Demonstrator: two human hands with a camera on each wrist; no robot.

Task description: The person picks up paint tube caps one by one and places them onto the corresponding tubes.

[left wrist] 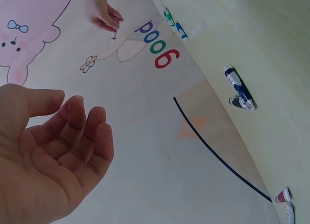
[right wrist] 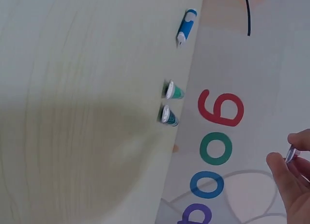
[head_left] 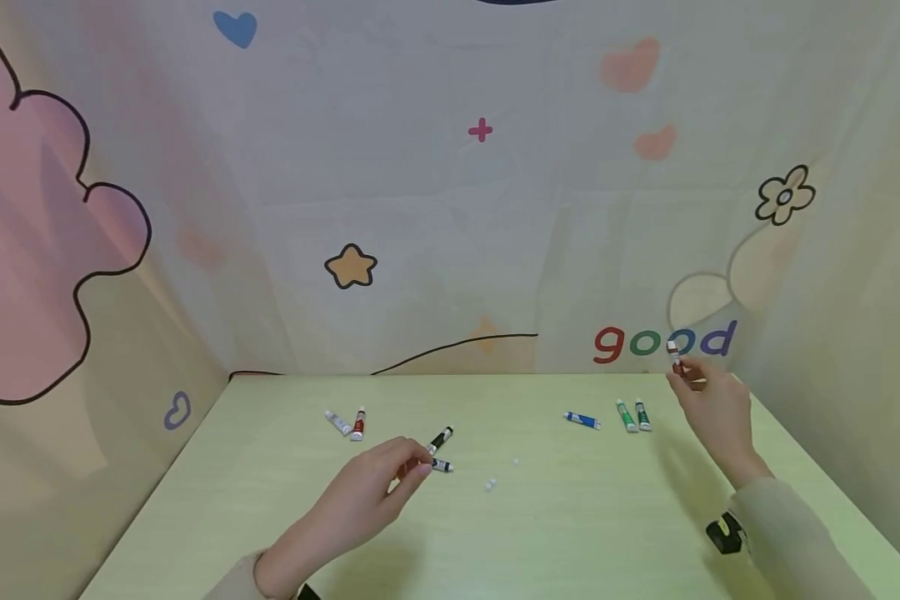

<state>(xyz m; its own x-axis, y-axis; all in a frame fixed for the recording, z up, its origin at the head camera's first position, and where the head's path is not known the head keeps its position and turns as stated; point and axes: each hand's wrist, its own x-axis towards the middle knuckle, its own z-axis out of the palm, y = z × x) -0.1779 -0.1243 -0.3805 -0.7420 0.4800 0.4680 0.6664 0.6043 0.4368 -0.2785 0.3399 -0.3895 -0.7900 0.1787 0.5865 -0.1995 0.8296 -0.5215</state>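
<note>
My right hand (head_left: 716,408) pinches a small paint tube (head_left: 674,353) with a white cap and a brownish-red band, raised above the table's back right part. In the right wrist view the tube's flat end shows between thumb and fingers. My left hand (head_left: 378,483) holds nothing, its fingers loosely bent, as the left wrist view also shows. Just past its fingertips in the head view lie a black tube (head_left: 441,439) and a dark blue tube (head_left: 442,466). Nearest to my right hand on the table are a dark green tube (head_left: 642,415) and a lighter green tube (head_left: 626,416), side by side.
A blue tube (head_left: 582,420) lies left of the green ones. Farther left, a white tube (head_left: 337,422) and a red tube (head_left: 357,424) lie close together. Small white bits (head_left: 491,484) dot the middle of the table (head_left: 555,533). A printed cloth (head_left: 435,183) hangs behind.
</note>
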